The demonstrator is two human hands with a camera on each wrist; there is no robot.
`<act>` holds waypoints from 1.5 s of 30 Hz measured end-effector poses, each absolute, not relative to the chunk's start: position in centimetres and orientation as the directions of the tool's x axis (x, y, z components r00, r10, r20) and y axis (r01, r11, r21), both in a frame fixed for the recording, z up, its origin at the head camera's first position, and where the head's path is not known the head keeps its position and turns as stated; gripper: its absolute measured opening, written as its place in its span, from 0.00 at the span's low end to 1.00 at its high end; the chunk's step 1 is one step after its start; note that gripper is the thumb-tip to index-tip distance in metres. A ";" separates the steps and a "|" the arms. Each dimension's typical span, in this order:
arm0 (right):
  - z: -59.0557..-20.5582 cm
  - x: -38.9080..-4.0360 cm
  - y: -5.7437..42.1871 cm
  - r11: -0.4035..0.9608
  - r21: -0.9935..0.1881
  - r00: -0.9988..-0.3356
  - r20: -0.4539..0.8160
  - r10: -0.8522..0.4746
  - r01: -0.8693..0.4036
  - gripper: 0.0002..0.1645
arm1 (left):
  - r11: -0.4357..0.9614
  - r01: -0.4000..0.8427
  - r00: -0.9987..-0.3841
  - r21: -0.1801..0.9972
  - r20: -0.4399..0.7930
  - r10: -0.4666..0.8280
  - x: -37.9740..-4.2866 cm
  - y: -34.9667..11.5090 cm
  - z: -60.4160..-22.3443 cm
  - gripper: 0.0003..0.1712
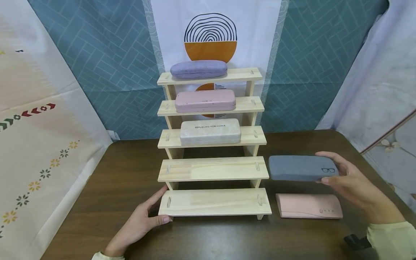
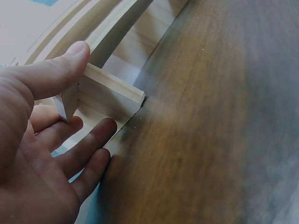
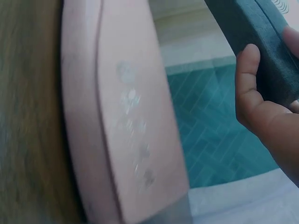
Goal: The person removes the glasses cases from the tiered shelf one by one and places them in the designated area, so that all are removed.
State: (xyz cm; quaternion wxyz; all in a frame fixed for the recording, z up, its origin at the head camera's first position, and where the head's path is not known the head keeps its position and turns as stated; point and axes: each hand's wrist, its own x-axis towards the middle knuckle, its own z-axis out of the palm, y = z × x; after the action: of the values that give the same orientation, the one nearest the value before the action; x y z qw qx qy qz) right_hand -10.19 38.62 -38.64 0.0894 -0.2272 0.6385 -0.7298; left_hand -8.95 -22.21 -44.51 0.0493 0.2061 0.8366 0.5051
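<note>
A pale wooden stepped rack (image 1: 214,203) stands on the table, with several shelves rising toward the back. My left hand (image 1: 141,222) grips its lowest left corner; in the left wrist view the thumb (image 2: 77,49) lies against the wood and the other fingers reach around the side support. At the right, my right hand (image 1: 352,180) holds a blue-grey glasses case (image 1: 295,168) by its right end, level with the lower shelves. Below that case lies a pink glasses case (image 1: 308,206) on the table, large in the right wrist view. The lowest two shelves are bare.
On the upper shelves sit a purple glasses case (image 1: 199,69), a mauve-pink case (image 1: 205,101) and a whitish case (image 1: 210,132) with lettering. The dark wooden table (image 1: 123,173) is bounded by a teal patterned cloth (image 1: 107,72) behind and pale cloths at both sides.
</note>
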 end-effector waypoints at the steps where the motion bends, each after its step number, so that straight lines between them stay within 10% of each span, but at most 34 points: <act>1: -38.7 -10.1 38.8 -0.135 -0.979 -0.887 0.197 -0.418 -0.154 0.42 | 0.403 0.292 -0.911 0.867 0.123 0.395 -8.9 -22.2 -44.5 0.51; 22: -40.5 -10.9 41.1 0.285 -0.959 -0.914 -0.109 -0.390 -0.007 0.41 | 0.408 0.272 -0.913 0.871 0.101 0.394 -8.8 -22.1 -44.3 0.51; 45: -40.1 -11.9 39.4 0.800 -0.548 -0.948 -0.037 -0.315 -0.244 0.30 | 0.379 0.271 -0.910 0.885 0.108 0.400 -9.0 -22.2 -44.5 0.51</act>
State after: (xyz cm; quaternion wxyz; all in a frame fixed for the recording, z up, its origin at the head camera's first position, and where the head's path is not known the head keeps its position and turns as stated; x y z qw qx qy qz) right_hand -11.86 39.41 -40.12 0.0633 -0.1476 0.9467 -0.2794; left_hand -9.03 -22.21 -44.45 0.0620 0.2025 0.8281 0.5190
